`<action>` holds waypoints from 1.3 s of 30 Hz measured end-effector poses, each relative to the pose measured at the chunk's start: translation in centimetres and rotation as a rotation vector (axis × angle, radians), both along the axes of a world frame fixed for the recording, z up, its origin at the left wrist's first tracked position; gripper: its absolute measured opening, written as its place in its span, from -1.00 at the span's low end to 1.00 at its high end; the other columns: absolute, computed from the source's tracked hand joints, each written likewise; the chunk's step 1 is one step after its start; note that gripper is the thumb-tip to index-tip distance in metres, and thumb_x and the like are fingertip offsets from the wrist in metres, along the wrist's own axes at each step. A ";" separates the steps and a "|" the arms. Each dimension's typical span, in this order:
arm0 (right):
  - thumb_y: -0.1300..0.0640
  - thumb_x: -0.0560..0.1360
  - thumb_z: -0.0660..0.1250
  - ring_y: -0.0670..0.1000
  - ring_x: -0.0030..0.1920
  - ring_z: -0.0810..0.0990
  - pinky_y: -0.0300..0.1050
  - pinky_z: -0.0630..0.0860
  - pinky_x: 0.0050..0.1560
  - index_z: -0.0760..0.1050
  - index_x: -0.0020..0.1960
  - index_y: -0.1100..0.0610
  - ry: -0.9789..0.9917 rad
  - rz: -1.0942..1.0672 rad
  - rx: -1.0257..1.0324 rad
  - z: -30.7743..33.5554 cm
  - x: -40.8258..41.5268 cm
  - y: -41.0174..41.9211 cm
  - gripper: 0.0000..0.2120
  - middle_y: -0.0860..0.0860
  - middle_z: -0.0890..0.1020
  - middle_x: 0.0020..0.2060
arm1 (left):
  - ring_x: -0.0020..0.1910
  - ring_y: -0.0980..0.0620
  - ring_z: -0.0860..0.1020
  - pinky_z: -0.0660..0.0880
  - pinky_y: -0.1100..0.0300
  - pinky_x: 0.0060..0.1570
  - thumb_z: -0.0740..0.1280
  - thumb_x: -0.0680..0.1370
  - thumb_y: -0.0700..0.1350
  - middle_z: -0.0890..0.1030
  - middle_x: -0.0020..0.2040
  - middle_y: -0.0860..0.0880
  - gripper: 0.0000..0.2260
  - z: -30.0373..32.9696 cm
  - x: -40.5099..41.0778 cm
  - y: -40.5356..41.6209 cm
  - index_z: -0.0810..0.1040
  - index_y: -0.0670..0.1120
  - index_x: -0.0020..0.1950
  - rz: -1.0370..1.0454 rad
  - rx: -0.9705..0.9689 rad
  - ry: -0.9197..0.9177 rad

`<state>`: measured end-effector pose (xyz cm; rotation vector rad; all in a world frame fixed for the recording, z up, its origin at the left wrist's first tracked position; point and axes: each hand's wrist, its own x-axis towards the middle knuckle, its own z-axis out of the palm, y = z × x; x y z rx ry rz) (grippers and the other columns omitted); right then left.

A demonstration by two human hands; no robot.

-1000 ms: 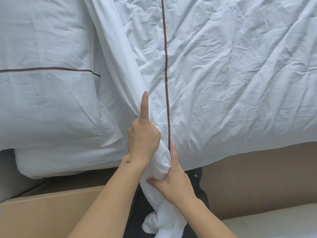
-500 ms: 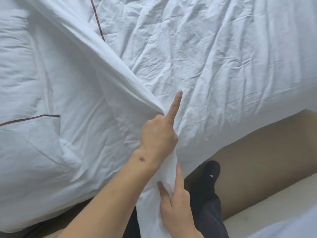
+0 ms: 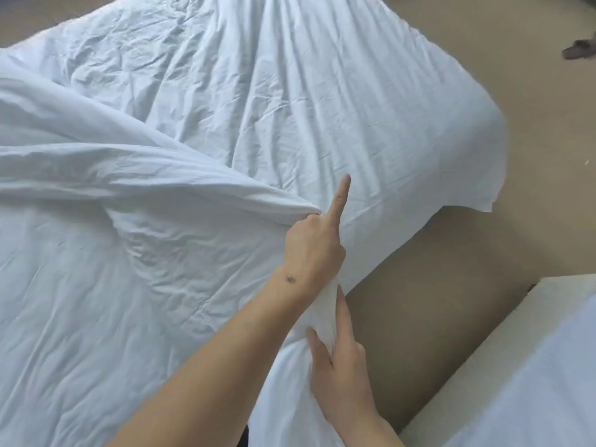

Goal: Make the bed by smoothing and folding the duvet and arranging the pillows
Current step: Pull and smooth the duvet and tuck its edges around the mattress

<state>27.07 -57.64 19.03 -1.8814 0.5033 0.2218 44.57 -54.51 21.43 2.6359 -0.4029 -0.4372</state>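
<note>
Both the left hand (image 3: 314, 250) and right hand (image 3: 338, 366) are clamped on the bunched duvet (image 3: 225, 124) edge; a hard yank could drag it sideways, off the bed.

The white duvet (image 3: 225, 117) runs off the left and top edges, so its full spread cannot be told. The left hand (image 3: 314, 250) hides its curled fingers in the gathered cloth. A dark object (image 3: 579, 50) at the right edge is cut off and too blurred to name.
</note>
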 end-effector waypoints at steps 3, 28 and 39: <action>0.01 0.65 0.19 -0.31 -0.13 0.60 -0.48 0.45 -0.10 -0.14 0.51 -0.47 -0.012 0.029 -0.044 0.3 4.1 -8.6 -0.31 -0.48 0.55 -0.16 | -0.42 0.01 0.33 0.19 0.10 -0.45 0.18 0.43 -0.37 0.37 -0.34 -0.03 -0.06 0.1 4.2 -7.8 -0.22 0.17 0.64 -0.011 -0.018 -0.012; -0.19 0.41 0.48 0.18 0.56 0.04 0.22 0.15 0.51 -0.14 0.61 -0.19 -0.049 0.454 -0.605 -20.0 20.2 -24.6 0.01 0.09 0.01 0.60 | 0.63 -0.25 -0.08 0.01 -0.38 0.49 0.53 0.44 0.15 0.00 0.66 -0.13 0.06 -24.2 -7.4 2.7 -0.25 0.26 0.61 0.357 0.254 0.165; -0.16 0.48 0.41 0.22 0.56 0.10 0.34 0.17 0.45 0.28 0.55 -0.12 -0.357 0.902 -0.721 -19.0 22.8 -11.8 -0.32 0.15 0.12 0.59 | 0.62 -0.17 -0.25 0.04 -0.52 0.41 0.49 0.42 0.26 -0.21 0.66 -0.08 -0.07 -25.0 -12.6 6.5 -0.01 0.24 0.63 0.862 0.171 0.223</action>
